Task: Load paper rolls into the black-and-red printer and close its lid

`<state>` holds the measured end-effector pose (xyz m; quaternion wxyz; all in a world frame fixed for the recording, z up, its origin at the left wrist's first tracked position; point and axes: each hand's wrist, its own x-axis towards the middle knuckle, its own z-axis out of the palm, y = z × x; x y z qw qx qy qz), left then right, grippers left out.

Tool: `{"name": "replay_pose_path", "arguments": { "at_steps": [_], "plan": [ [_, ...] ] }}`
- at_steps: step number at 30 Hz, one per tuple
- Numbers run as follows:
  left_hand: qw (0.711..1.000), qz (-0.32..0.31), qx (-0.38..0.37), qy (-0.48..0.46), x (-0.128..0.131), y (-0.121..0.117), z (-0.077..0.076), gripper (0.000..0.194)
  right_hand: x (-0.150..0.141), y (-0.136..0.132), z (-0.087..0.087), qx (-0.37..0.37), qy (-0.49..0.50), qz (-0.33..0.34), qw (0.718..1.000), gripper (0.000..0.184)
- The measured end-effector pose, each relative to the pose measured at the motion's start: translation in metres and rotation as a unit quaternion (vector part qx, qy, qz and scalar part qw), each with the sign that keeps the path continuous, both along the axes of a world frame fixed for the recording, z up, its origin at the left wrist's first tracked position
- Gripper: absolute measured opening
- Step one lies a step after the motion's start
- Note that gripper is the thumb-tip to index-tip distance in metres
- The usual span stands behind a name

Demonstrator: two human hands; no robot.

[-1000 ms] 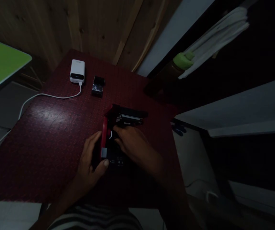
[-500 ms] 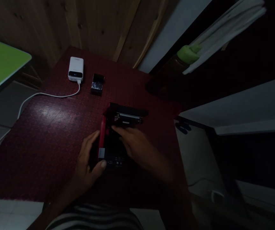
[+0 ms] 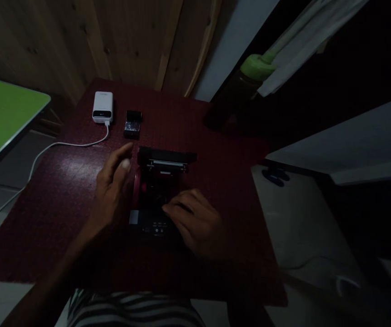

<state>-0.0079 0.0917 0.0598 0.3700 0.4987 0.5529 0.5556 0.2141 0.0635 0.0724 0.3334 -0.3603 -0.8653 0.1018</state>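
A: What's changed?
B: The left hand (image 3: 112,186) has let go of the black-and-red device (image 3: 154,195) mid-table; fingers open beside it.
A: And the right hand (image 3: 195,220)?
B: Loosely curled on the device's front, gripping nothing.

The room is dim. A dark red patterned worktop (image 3: 62,190) fills the centre. Behind it, at 12 o'clock, stands a wall of vertical wooden planks (image 3: 89,41), meeting a pale wall strip (image 3: 233,45) toward 1 o'clock. A bright green tabletop (image 3: 1,113) juts in at 9 o'clock. Pale floor (image 3: 301,227) shows at 4 o'clock, beside dark furniture (image 3: 352,91) at 2 o'clock.
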Motion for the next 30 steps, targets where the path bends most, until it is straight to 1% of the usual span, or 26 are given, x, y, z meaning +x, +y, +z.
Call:
{"name": "replay_pose_path", "arguments": {
  "at_steps": [2, 4, 6, 9, 10, 13, 14, 16, 18, 21, 26, 30],
  "plan": [
    [1.0, 0.012, -0.013, -0.01, 0.005, 0.022, 0.008, 0.048, -0.003, -0.009, -0.003, 0.049, 0.003, -0.034, 0.998, 0.023],
    [0.999, 0.021, -0.021, -0.038, 0.008, 0.032, 0.011, 0.04, -0.006, -0.019, -0.006, 0.073, -0.004, -0.063, 0.995, 0.023],
    [0.997, 0.02, -0.022, -0.068, 0.008, 0.029, 0.009, 0.032, -0.007, -0.027, -0.008, 0.084, -0.015, -0.081, 0.993, 0.022],
    [0.996, 0.011, -0.036, -0.079, 0.005, 0.005, 0.004, 0.016, -0.007, -0.038, -0.011, 0.096, -0.031, -0.097, 0.99, 0.021],
    [0.996, 0.007, -0.048, -0.076, 0.004, -0.005, 0.001, 0.016, -0.007, -0.042, -0.012, 0.096, -0.041, -0.102, 0.989, 0.021],
    [0.99, -0.015, -0.11, -0.086, 0.002, -0.033, -0.005, 0.054, -0.007, -0.049, -0.012, 0.103, -0.068, -0.12, 0.985, 0.022],
    [0.988, -0.017, -0.127, -0.088, 0.002, -0.04, -0.007, 0.062, -0.007, -0.05, -0.012, 0.105, -0.075, -0.127, 0.983, 0.022],
    [0.984, -0.03, -0.152, -0.093, 0.003, -0.049, -0.009, 0.07, -0.009, -0.049, -0.011, 0.108, -0.067, -0.138, 0.982, 0.017],
    [0.979, -0.045, -0.168, -0.103, 0.004, -0.054, -0.011, 0.071, -0.01, -0.047, -0.011, 0.1, -0.045, -0.135, 0.985, 0.015],
    [0.975, -0.06, -0.175, -0.122, 0.006, -0.056, -0.009, 0.069, -0.01, -0.044, -0.012, 0.086, -0.027, -0.127, 0.988, 0.016],
    [0.975, -0.05, -0.186, -0.113, 0.009, -0.057, -0.004, 0.068, -0.009, -0.044, -0.012, 0.06, -0.027, -0.125, 0.99, 0.017],
    [0.977, -0.048, -0.181, -0.104, 0.009, -0.057, -0.006, 0.068, -0.008, -0.044, -0.013, 0.04, -0.019, -0.121, 0.992, 0.02]
  ]
}}
